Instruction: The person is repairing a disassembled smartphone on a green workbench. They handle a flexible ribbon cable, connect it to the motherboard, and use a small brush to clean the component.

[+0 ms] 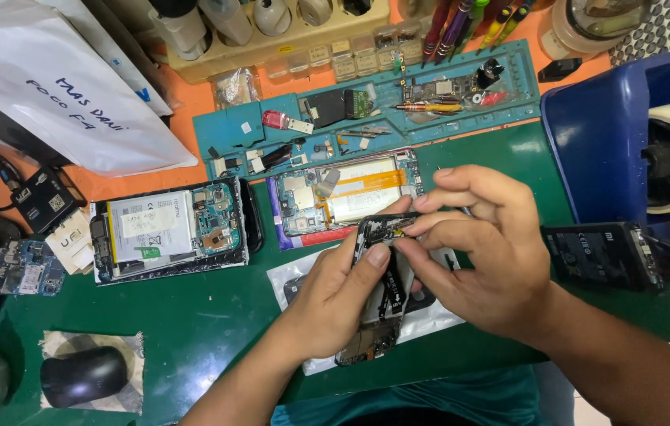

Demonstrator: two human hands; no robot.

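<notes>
Over the green tabletop (193, 315), the person is holding an opened phone frame (382, 292) above a clear plastic bag (429, 315) lying near the front edge. The left hand (335, 296) is gripping the frame from below, thumb pressing across its face, seemingly to keep it steady and tilted toward the camera. The right hand (477, 252) is pinching at the frame's upper end with its fingertips (418, 225), closing on some small part there; what exactly it is pinching is too small to tell. Just behind the hands, a second opened phone (347, 197) is lying face down with its battery showing, and a third one (169, 229) is resting further left. A blue parts tray (366, 110) is sitting behind them, within easy reach
</notes>
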